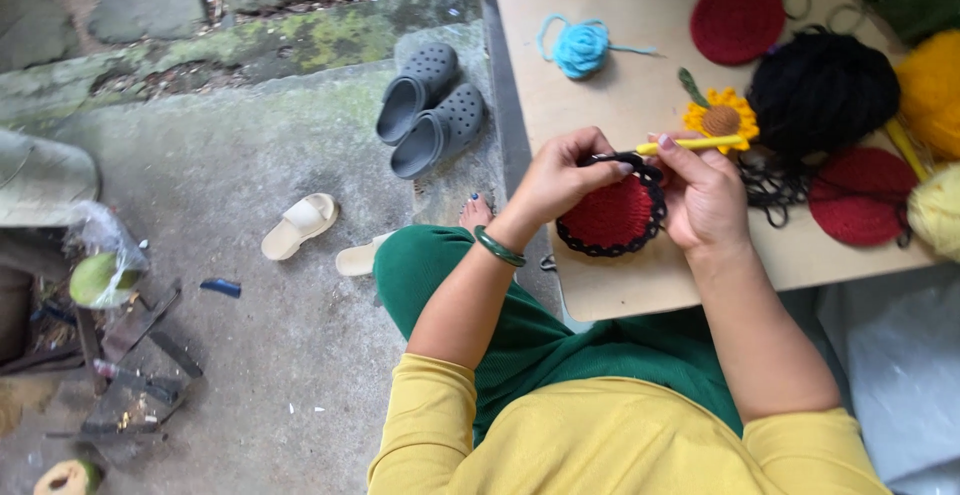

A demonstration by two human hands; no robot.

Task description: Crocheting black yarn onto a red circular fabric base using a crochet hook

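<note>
Head view: beige table (600, 15) up top at 1 o'clock, black yarn ball (822, 90) at 2. Red crochet disc with black edging (612, 215) dead centre at the near table edge. Left hand (560, 180) at its 10 o'clock, fingers pinched shut on the rim. Right hand (705, 195) at 3 o'clock, fingers closed round a yellow crochet hook (690, 143). Tiny sunflower piece (720, 118) just beyond.

Matt woolly red crocheted round (612, 213), glossy yellow plastic hook (692, 143), smooth pale wooden table (610, 85), fuzzy black yarn (822, 90)
</note>
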